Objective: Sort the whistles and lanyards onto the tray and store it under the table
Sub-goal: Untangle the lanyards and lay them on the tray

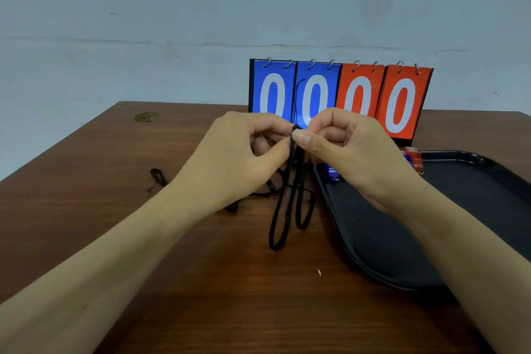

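Observation:
My left hand [244, 158] and my right hand [350, 152] meet above the table's middle, both pinching the top of a black lanyard [283, 218]. Its folded loops hang down and touch the wooden table [201, 282]; a thin thread sticks up above my fingers. A black tray [474, 210] lies to the right, under my right forearm. On the tray's far edge sit a blue whistle [333, 174] and red and blue whistles [413, 161], partly hidden by my right hand. More black lanyard cord [258, 195] lies on the table behind my left wrist.
A flip scoreboard [342, 98] showing blue 00 and red 00 stands at the back. A small black lanyard clip with thin string [158, 178] lies left of my left forearm. A brass grommet [146, 117] sits in the far left tabletop. A grey wall rises behind.

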Demonstrator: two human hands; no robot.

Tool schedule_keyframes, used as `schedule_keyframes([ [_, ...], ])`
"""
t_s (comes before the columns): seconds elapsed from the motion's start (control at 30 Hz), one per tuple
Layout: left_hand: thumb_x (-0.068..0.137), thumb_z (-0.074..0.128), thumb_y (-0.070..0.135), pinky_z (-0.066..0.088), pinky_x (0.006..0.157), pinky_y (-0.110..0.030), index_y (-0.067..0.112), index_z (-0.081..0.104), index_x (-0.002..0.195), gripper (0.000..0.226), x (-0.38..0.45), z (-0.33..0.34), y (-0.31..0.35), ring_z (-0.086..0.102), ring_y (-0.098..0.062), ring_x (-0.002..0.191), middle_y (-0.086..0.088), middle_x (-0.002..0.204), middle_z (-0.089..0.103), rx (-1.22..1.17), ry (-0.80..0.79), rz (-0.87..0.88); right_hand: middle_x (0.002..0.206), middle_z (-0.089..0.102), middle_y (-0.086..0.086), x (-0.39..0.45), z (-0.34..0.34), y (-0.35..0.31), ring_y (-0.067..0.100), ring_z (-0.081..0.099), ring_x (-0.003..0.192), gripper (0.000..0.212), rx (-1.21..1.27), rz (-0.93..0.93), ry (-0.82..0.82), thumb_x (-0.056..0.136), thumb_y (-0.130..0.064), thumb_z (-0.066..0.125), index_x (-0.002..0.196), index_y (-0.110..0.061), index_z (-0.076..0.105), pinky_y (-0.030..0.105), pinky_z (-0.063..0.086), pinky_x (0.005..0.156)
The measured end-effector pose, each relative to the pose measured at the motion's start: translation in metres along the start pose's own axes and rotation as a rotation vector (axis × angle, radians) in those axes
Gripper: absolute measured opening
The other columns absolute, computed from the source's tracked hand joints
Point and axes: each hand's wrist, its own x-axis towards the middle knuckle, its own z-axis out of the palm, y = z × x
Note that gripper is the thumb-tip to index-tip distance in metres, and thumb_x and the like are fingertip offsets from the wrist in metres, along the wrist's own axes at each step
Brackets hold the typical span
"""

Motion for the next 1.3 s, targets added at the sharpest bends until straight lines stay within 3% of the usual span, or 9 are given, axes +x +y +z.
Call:
schedule_keyframes([
  [0.17, 0.095, 0.065, 0.016, 0.038, 0.053, -0.011, 0.027, 0.078, 0.101, 0.018, -0.002, -0.001, 0.002, 0.05, -0.007, 0.051, 0.015, 0.056, 0.058, 0.034, -0.007, 0.008, 0.101, 0.077, -0.004, 0.0, 0.001, 0.001, 0.012, 0.073, 0.098, 0.039, -0.017, 0.05, -0.055, 0.081, -0.048, 0.069, 0.109, -0.022, 0.071, 0.035, 0.059, 0.092],
  [0.27, 0.098, 0.057, 0.02, 0.049, 0.054, -0.031, 0.028, 0.078, 0.102, 0.023, -0.002, -0.002, 0.008, 0.056, -0.016, 0.049, -0.001, 0.06, 0.062, -0.021, -0.06, -0.022, 0.098, 0.079, -0.004, -0.002, -0.001, -0.003, 0.009, 0.073, 0.095, 0.035, -0.032, 0.069, -0.114, 0.087, -0.045, 0.064, 0.111, -0.021, 0.072, 0.029, 0.056, 0.091],
  [0.37, 0.106, 0.05, 0.021, 0.049, 0.054, -0.023, 0.028, 0.076, 0.092, 0.031, -0.001, -0.005, 0.011, 0.057, -0.003, 0.05, 0.008, 0.064, 0.065, -0.098, -0.08, -0.049, 0.096, 0.08, 0.001, -0.003, -0.002, -0.006, 0.012, 0.075, 0.097, 0.027, 0.01, 0.084, -0.148, 0.094, -0.035, 0.062, 0.113, -0.018, 0.07, 0.03, 0.055, 0.095],
  [0.57, 0.094, 0.072, 0.038, 0.059, 0.064, -0.045, 0.026, 0.078, 0.098, 0.014, -0.002, -0.001, 0.004, 0.071, -0.029, 0.066, 0.0, 0.078, 0.072, -0.083, -0.029, 0.035, 0.101, 0.079, 0.0, -0.006, 0.001, -0.01, 0.01, 0.073, 0.101, 0.04, -0.086, 0.055, -0.222, 0.092, -0.047, 0.053, 0.122, -0.025, 0.07, 0.029, 0.054, 0.097],
  [0.77, 0.092, 0.075, 0.025, 0.052, 0.061, -0.02, 0.017, 0.078, 0.089, 0.01, 0.001, -0.003, 0.007, 0.07, -0.02, 0.057, -0.008, 0.07, 0.072, -0.234, -0.011, -0.006, 0.106, 0.079, -0.002, -0.008, 0.003, -0.009, 0.009, 0.073, 0.106, 0.028, -0.037, 0.055, -0.284, 0.101, -0.026, 0.057, 0.127, -0.02, 0.068, 0.034, 0.05, 0.105],
  [0.9, 0.094, 0.071, 0.035, 0.056, 0.065, -0.036, 0.016, 0.077, 0.091, 0.02, 0.002, -0.007, 0.01, 0.063, -0.037, 0.064, -0.018, 0.075, 0.069, -0.332, 0.025, -0.057, 0.116, 0.077, -0.001, -0.009, 0.001, -0.014, 0.012, 0.071, 0.112, 0.036, 0.101, 0.072, -0.382, 0.097, -0.025, 0.059, 0.131, -0.014, 0.062, 0.023, 0.052, 0.101],
  [1.03, 0.096, 0.067, 0.03, 0.043, 0.05, -0.028, 0.009, 0.075, 0.095, 0.022, 0.002, -0.006, 0.012, 0.044, -0.027, 0.057, -0.004, 0.059, 0.052, -0.484, 0.006, -0.127, 0.128, 0.071, 0.001, -0.012, 0.007, -0.013, 0.015, 0.065, 0.124, 0.046, 0.165, 0.073, -0.482, 0.093, -0.031, 0.06, 0.136, -0.014, 0.057, 0.036, 0.049, 0.109],
  [1.2, 0.092, 0.068, 0.038, 0.044, 0.05, -0.033, 0.019, 0.076, 0.092, 0.02, 0.001, -0.003, 0.014, 0.048, -0.022, 0.039, -0.024, 0.067, 0.049, -0.588, -0.042, -0.156, 0.077, 0.066, 0.003, -0.014, 0.017, -0.011, 0.021, 0.074, 0.085, 0.025, 0.259, 0.093, -0.552, 0.1, -0.024, 0.055, 0.115, -0.005, 0.061, 0.042, 0.054, 0.102],
  [1.3, 0.094, 0.068, 0.037, 0.042, 0.074, -0.038, 0.022, 0.077, 0.089, 0.018, 0.008, -0.006, 0.0, 0.05, -0.017, 0.066, -0.003, 0.075, 0.06, -0.641, 0.065, -0.191, 0.06, 0.036, -0.003, -0.01, 0.008, -0.013, 0.01, 0.039, 0.051, 0.028, 0.337, 0.202, -0.523, 0.105, -0.029, 0.046, 0.106, -0.008, 0.064, 0.027, 0.053, 0.066],
])
